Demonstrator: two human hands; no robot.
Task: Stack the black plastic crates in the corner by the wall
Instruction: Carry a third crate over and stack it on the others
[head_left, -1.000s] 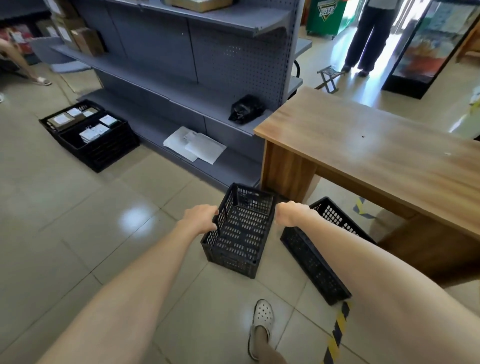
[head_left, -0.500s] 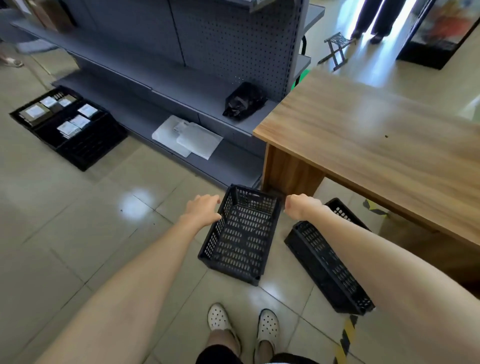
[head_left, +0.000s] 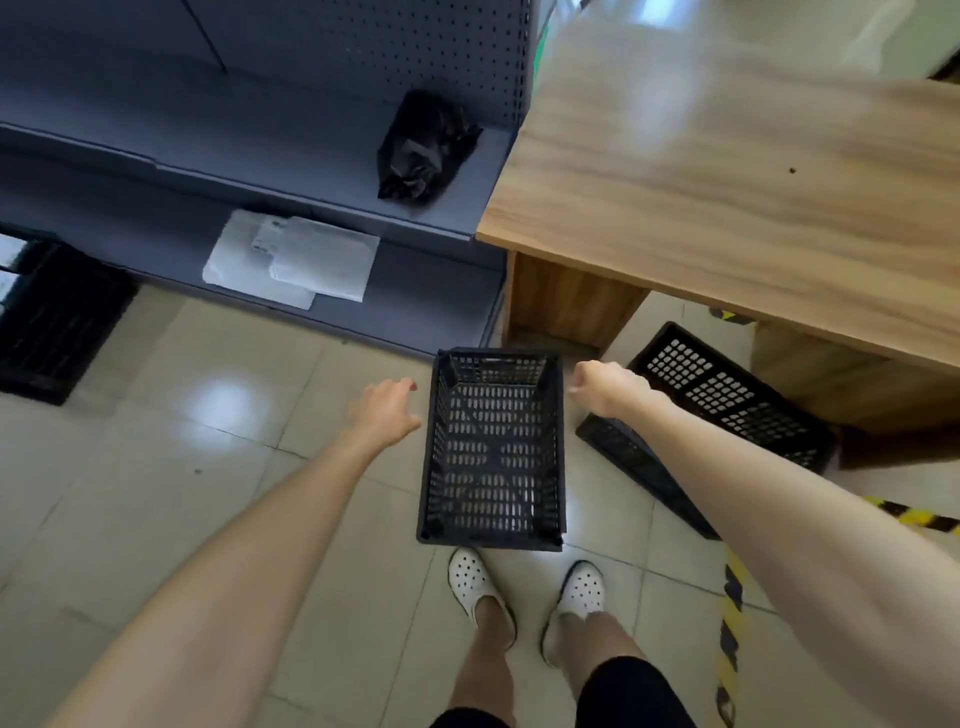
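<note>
An empty black plastic crate (head_left: 492, 452) stands upright on the tiled floor just in front of my feet. My left hand (head_left: 384, 410) hovers a little to its left with fingers spread, apart from the rim. My right hand (head_left: 605, 387) floats just off the crate's right rim, fingers loosely curled, holding nothing. A second black crate (head_left: 727, 400) lies tilted on the floor to the right, partly under the wooden desk and partly behind my right forearm.
A wooden desk (head_left: 727, 171) fills the upper right. Grey shelving (head_left: 260, 156) runs along the back with a black bag (head_left: 423, 145) and white papers (head_left: 296, 260). Another black crate (head_left: 57, 322) sits at far left. Yellow-black floor tape (head_left: 732, 613) lies at the right.
Both hands have let go of the crate's sides and spread apart. The crate now rests on the floor, and the view has tilted down over it.
</note>
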